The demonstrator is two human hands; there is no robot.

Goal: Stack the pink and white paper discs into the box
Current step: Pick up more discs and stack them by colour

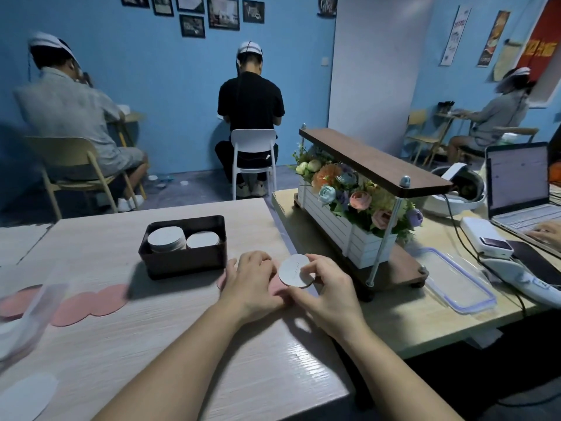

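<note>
A: Where's the disc in play?
B: The white disc (293, 271) is off the table (212, 344), just right of the box (182, 262), tilted up toward the camera. The right hand (328, 294) pinches it, thumb on the face, fingers curled behind the rim. Its edge looks thick, so it may be more than 1; I can't tell.
A: Why tilted?
B: My guess is that lifting 1 edge is how you get flat paper off a flat top, and it lets the fingers get under.
A: And the left hand (250, 282)?
B: It lies palm down on a pink disc (274, 287) right beside the white one, knuckles bent, fingertips hidden. I can't tell whether it pinches or only presses. Pressing would make sense, since it would stop the pink from sliding as the white comes away.
A: The box?
B: 2 stacks stand side by side in it, the left stack (166, 237) higher than the right stack (202, 239), both white on top. It sits near the hands, likely to make each trip short.
A: Much left?
B: A pink row (91, 303) lies overlapped at the table's left, and a loose disc (24, 393), white, lies near the front-left edge. I'd say partway.
A: Next?
B: Probably carry the white disc over and lay it level on a stack. Dropped tilted, it could catch the wall.
</note>
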